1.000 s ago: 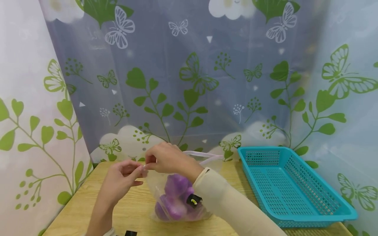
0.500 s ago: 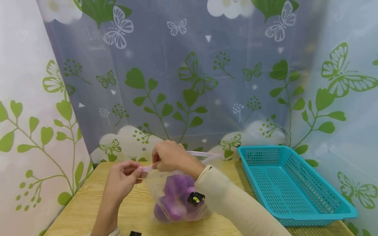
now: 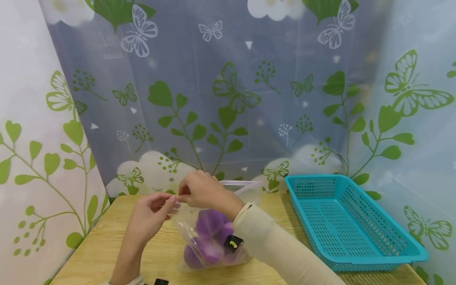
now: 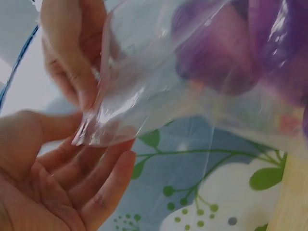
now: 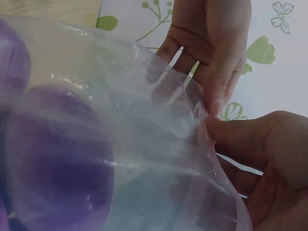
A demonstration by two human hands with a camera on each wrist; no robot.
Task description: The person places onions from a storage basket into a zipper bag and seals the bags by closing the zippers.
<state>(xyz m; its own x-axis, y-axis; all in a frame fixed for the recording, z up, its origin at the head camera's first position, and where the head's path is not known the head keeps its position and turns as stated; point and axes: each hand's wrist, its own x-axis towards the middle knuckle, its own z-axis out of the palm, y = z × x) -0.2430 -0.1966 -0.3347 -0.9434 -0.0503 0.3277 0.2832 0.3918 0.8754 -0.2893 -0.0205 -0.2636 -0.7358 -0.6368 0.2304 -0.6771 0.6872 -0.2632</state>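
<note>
A clear zip bag [image 3: 186,219] with a pale pink strip along its mouth stands on the wooden table, holding several glossy purple rounded items [image 3: 210,223]. My left hand [image 3: 147,217] pinches the mouth's left corner between thumb and index finger; in the left wrist view its other fingers spread behind the plastic [image 4: 139,106]. Right beside it, my right hand [image 3: 206,192] pinches the same pink edge [image 5: 208,137] between thumb and fingers. Both sets of fingertips nearly meet at the corner. Further right the strip gapes in a loop behind my right wrist.
A turquoise perforated basket [image 3: 342,225] sits on the right of the wooden table [image 3: 117,229]. A small black block [image 3: 233,243] shows by my right wrist, in front of the bag. Leaf-and-butterfly printed sheets [image 3: 228,79] hang behind and at both sides.
Half a second ago my right hand was further right, with a stretch of pink strip between the hands; it has slid back left to the corner. My left hand keeps its pinch.
</note>
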